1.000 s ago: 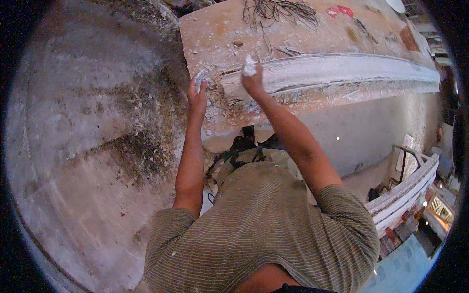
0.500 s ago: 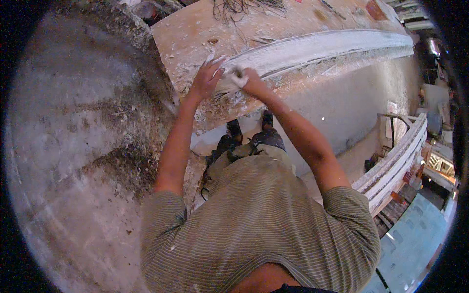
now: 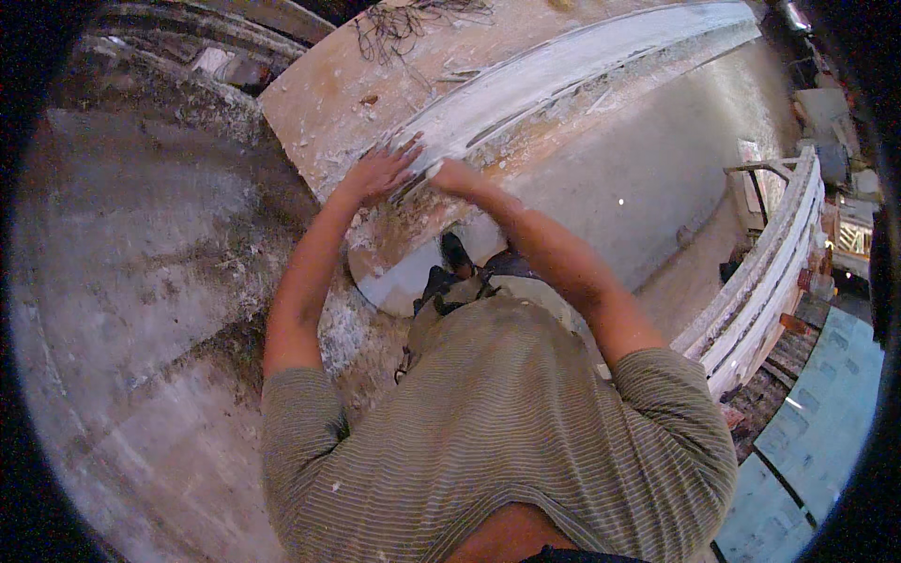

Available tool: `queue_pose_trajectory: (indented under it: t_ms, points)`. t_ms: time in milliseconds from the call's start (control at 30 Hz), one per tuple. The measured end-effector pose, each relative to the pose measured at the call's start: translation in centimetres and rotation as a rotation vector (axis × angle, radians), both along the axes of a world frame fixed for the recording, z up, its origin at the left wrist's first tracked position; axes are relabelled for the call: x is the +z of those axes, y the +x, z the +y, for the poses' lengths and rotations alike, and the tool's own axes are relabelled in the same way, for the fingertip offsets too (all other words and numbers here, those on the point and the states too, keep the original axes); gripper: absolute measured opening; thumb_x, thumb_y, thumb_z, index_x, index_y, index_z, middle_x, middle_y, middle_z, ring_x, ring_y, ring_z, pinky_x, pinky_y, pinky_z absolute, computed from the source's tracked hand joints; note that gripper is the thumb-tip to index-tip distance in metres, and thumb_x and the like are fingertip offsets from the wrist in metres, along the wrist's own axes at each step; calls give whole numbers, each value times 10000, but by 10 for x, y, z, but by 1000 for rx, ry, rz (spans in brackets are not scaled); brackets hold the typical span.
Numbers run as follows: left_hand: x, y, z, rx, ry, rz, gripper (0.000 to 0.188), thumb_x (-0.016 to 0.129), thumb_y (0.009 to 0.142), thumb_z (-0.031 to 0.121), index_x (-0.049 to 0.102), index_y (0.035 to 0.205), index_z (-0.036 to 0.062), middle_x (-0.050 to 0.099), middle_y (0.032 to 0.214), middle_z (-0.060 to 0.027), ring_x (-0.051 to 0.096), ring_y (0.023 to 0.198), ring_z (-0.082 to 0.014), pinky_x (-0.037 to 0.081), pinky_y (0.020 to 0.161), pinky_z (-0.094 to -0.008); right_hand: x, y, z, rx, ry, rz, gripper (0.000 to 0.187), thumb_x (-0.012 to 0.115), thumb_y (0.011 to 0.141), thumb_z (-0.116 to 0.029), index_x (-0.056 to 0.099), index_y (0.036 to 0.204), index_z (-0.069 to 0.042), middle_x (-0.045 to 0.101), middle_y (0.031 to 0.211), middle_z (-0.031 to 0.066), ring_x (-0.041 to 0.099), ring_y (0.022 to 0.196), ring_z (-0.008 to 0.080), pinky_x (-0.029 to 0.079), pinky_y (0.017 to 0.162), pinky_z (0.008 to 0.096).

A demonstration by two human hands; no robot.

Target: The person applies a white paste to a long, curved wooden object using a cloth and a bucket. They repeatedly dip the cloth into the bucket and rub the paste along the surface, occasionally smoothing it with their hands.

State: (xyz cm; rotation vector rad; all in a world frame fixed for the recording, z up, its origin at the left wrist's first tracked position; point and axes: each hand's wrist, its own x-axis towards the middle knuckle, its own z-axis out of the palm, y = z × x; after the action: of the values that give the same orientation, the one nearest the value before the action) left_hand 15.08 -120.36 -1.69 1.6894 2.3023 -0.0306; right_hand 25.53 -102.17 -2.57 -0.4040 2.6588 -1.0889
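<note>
A long, white-coated strip (image 3: 582,66), slightly curved, lies across a wooden board table (image 3: 324,98). At its near left end, my left hand (image 3: 380,175) is stretched out with its fingers apart, over or on the strip's end. Just to the right of it, my right hand (image 3: 457,178) is closed, low against the strip's near edge. A small whitish bit shows at the front of the right fist, but what it is cannot be made out. White flakes and scraps are scattered on the board around both hands.
Tangled dark string (image 3: 399,28) lies at the board's far side. To the right stands a rack of long whitish strips (image 3: 751,281), with pale blue panels (image 3: 817,413) beyond it. A stained concrete surface (image 3: 141,281) stretches along the left.
The view has shifted, with the table now sitting more to the left. My left fingers, raised before, are now stretched flatter. The right hand stays closed and has turned lower beside the strip.
</note>
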Motion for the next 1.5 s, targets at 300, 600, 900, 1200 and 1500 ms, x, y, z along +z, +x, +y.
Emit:
queue_pose_trajectory:
  t_ms: [300,600,900,1200,1500]
  points:
    - [30,44,-34,-86,33,158,488,353,939,387,294,1415,297,116,1522,-43,152,1384,-307,149,1118,-453,17,-31,196,-603,-6,42,388,550,838,-354,610,985,0,638,972,198,597,914,345,465,798,418]
    - [49,32,67,-82,208,141,438,426,914,353,434,1343,264,275,1475,-5,279,1335,-213,167,1114,-433,-37,2,102,-535,466,-48,485,544,769,-261,532,1194,-27,558,1069,280,536,1004,424,415,878,519]
    - [14,-10,312,-11,319,201,467,289,946,459,390,1370,291,180,1506,-24,234,1358,-263,118,1125,-460,34,-63,386,-900,-10,-89,701,414,837,-633,649,967,14,639,956,244,601,938,383,447,845,420]
    - [36,-1,279,16,63,80,444,412,914,410,435,1341,291,176,1507,-64,221,1351,-343,142,1101,-511,34,-3,287,-849,279,87,561,527,832,-392,487,1221,10,419,1299,269,464,1139,442,370,977,485]
    - [32,-25,457,-102,288,187,422,383,922,435,471,1315,309,251,1483,-33,272,1335,-258,156,1107,-473,21,-46,474,-1001,248,-209,494,562,762,-289,537,1149,17,523,1173,272,483,1131,409,393,963,467]
